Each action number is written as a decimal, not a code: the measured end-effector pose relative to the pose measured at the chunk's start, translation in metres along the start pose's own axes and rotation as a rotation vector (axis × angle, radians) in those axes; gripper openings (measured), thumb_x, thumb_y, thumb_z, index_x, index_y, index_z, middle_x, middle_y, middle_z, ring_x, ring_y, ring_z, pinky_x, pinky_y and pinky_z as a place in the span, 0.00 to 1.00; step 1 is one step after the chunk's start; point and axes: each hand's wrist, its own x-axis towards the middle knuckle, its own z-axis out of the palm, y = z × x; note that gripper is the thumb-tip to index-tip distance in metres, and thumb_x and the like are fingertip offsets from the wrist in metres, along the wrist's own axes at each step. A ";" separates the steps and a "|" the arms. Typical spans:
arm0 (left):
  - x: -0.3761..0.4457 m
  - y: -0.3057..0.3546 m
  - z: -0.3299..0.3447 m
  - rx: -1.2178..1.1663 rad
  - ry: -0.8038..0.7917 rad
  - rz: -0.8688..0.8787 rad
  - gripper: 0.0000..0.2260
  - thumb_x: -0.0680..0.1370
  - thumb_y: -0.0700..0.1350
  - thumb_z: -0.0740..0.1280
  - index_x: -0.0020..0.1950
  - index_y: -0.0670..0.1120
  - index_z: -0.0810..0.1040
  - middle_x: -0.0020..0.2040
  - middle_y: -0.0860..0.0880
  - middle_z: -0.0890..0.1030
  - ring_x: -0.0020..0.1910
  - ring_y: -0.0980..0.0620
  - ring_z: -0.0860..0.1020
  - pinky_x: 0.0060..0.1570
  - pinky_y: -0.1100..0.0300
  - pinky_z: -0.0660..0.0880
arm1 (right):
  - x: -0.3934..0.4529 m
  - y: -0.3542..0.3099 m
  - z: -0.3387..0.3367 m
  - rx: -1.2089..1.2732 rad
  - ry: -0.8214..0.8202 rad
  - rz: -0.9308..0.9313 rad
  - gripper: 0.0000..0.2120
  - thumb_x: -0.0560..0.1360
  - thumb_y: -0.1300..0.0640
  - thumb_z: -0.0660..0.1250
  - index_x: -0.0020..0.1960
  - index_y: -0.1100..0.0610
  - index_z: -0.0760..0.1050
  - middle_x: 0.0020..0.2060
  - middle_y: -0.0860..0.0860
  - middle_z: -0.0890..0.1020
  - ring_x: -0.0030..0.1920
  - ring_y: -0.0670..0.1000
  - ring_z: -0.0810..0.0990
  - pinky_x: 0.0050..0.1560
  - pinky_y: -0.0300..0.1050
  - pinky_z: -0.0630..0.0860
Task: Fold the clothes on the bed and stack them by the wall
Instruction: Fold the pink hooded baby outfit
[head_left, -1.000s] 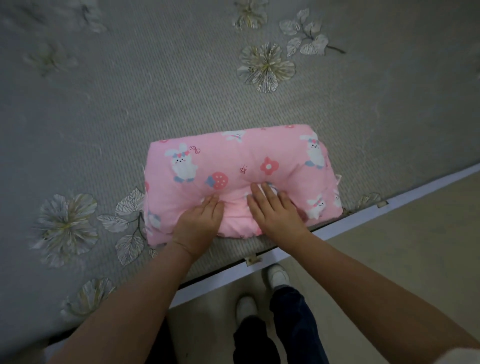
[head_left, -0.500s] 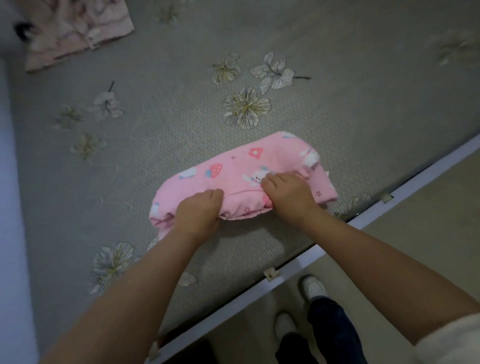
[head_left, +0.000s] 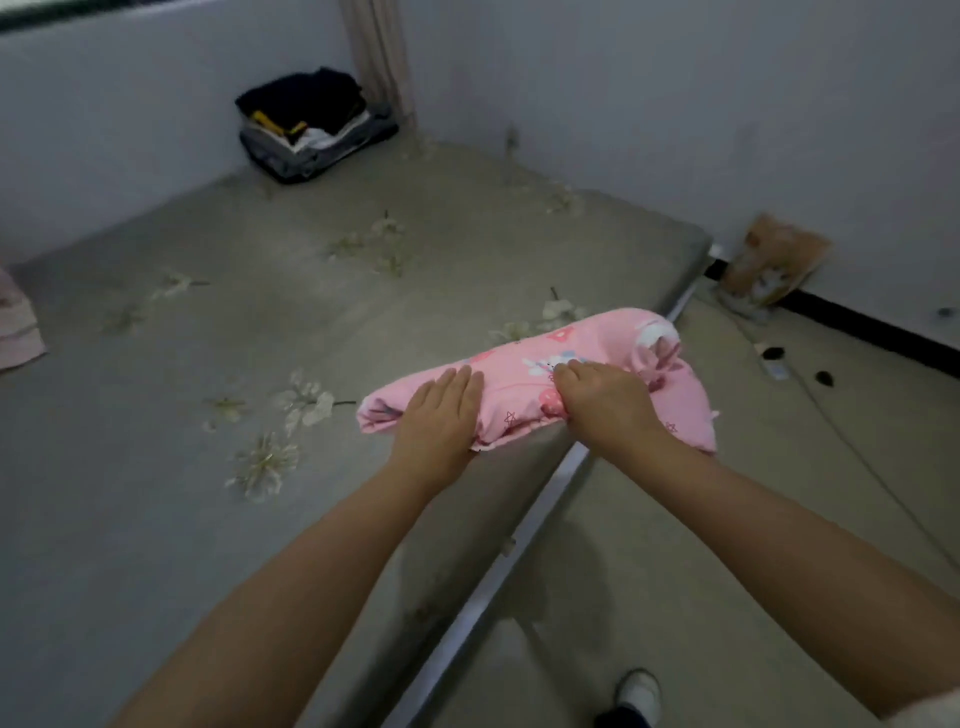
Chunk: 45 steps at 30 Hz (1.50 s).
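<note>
Pink garment (head_left: 524, 387): left hand (head_left: 439, 415) flat, fingers straight on it; right hand (head_left: 605, 402) fingers curled, gripping fold

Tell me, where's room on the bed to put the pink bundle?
Bare bed lies between the pink bundle and the stack of folded clothes in the far corner. The left edge holds another pink cloth.

Floral bed (head_left: 218, 519), pink bundle (head_left: 524, 387) (edge), clothes stack (head_left: 311, 124)

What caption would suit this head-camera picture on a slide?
Both hands, left hand flat and right hand gripping, lift a folded pink garment at the bed edge; folded stack waits by the wall.
</note>
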 end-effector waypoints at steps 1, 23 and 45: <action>0.035 0.017 -0.008 0.009 0.047 0.047 0.29 0.47 0.37 0.81 0.46 0.32 0.81 0.42 0.36 0.83 0.38 0.40 0.83 0.32 0.50 0.79 | 0.000 0.035 -0.010 -0.014 0.004 0.039 0.18 0.40 0.67 0.76 0.27 0.61 0.76 0.20 0.54 0.76 0.18 0.52 0.75 0.18 0.33 0.64; 0.702 0.213 -0.112 0.127 0.563 0.534 0.24 0.60 0.29 0.74 0.55 0.30 0.77 0.55 0.33 0.79 0.53 0.38 0.79 0.52 0.49 0.76 | 0.157 0.637 -0.045 -0.315 -0.004 0.486 0.24 0.73 0.66 0.55 0.69 0.63 0.61 0.66 0.58 0.69 0.63 0.56 0.70 0.59 0.47 0.64; 1.251 0.213 -0.056 0.269 0.542 0.344 0.26 0.40 0.36 0.81 0.36 0.35 0.83 0.37 0.42 0.84 0.35 0.47 0.84 0.31 0.55 0.79 | 0.490 1.116 0.115 -0.177 -0.040 0.316 0.27 0.75 0.66 0.56 0.72 0.68 0.55 0.72 0.63 0.60 0.73 0.57 0.58 0.72 0.47 0.55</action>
